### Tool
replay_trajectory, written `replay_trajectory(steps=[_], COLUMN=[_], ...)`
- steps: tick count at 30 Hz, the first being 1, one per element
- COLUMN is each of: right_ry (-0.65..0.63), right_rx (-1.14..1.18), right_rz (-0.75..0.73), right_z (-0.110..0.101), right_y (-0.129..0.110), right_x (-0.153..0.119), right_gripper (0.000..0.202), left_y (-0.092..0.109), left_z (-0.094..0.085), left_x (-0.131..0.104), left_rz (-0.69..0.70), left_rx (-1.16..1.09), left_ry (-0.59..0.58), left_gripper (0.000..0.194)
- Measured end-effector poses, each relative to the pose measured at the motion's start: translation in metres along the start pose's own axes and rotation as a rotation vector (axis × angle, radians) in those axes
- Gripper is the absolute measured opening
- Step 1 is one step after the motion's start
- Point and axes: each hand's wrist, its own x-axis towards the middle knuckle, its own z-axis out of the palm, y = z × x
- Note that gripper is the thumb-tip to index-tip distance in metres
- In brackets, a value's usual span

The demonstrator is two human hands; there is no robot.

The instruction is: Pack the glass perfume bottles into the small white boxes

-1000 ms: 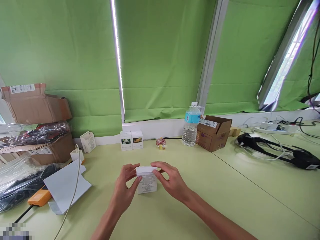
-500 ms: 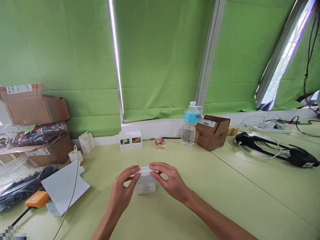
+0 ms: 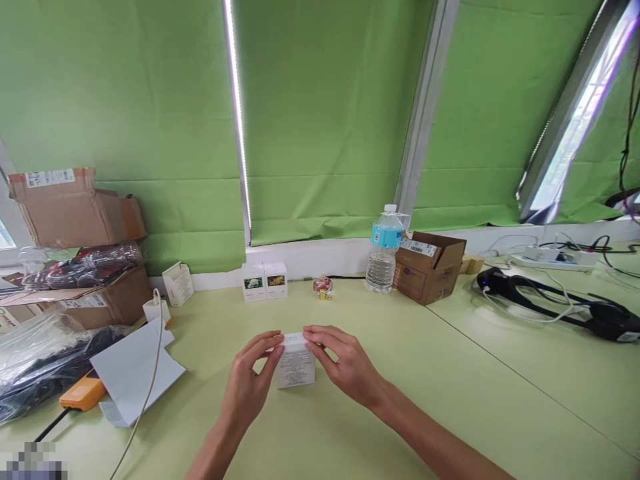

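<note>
A small white box (image 3: 296,368) with fine print on its near face stands upright on the pale green table. My left hand (image 3: 253,373) pinches its top left corner between thumb and fingers. At the top right corner, my right hand (image 3: 345,360) has its thumb and fingertips closed in the same way. The box top shows between my fingers, and its far side is hidden. Behind it, two white boxes with flower pictures (image 3: 265,281) stand side by side near the wall, and a small pink and gold ornament (image 3: 323,285) sits to their right.
A water bottle (image 3: 383,250) and an open brown carton (image 3: 430,267) stand at the back right. Black headgear (image 3: 555,303) with a cable lies farther right. Stacked cartons (image 3: 80,213), white paper (image 3: 137,370), a cable and an orange device (image 3: 83,393) occupy the left.
The whole view has shifted slightly, so things appear a little farther right. Both hands keep their hold on the white box, which stays standing on the table.
</note>
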Motion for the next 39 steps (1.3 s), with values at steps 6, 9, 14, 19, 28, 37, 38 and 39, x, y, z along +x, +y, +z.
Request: replay_trajectory(steps=[6,9,14,19,28,37,38,39], right_ry=[-0.004,-0.011,-0.017,-0.048,-0.075,-0.078,-0.085,-0.086], right_rx=[-0.093,-0.111,-0.129,-0.12,-0.118,-0.103,-0.095,-0.084], right_rz=[-0.076,-0.083,-0.094,-0.096,-0.071,-0.098,-0.101,-0.101], right_z=[-0.0004,-0.0002,-0.0009,-0.0053,0.0002,-0.0034,-0.0045,-0.0054], right_y=[-0.0002,-0.0014,-0.0035,-0.0025,0.0019,0.0006,0.0007,0.001], right_x=[-0.0005,-0.0007,-0.0006,0.0017,-0.0017,0.0004,0.0004,0.0001], right_gripper=[0.023,0.023,0.025,0.023,0.019,0.022,0.022,0.022], left_y=[-0.0012,-0.0021,-0.004,-0.002,0.0023,0.0017,0.0018,0.0017], left_z=[0.0008,0.0006,-0.0018,-0.0008,0.0005,0.0004,0.0005,0.0005], left_x=[-0.0028,-0.0035,-0.0037,-0.0048,-0.0043,-0.0035,-0.0035,-0.0036], left_rz=[0.077,0.133,0.237,0.242,0.11,0.189,0.196,0.198], left_rx=[0.155,0.227,0.3,0.304,0.183,0.232,0.235,0.238], left_ry=[0.003,0.0,-0.002,-0.016,0.002,0.009,0.013,0.015], left_gripper=[0.023,0.024,0.026,0.028,0.023,0.023,0.023,0.023])
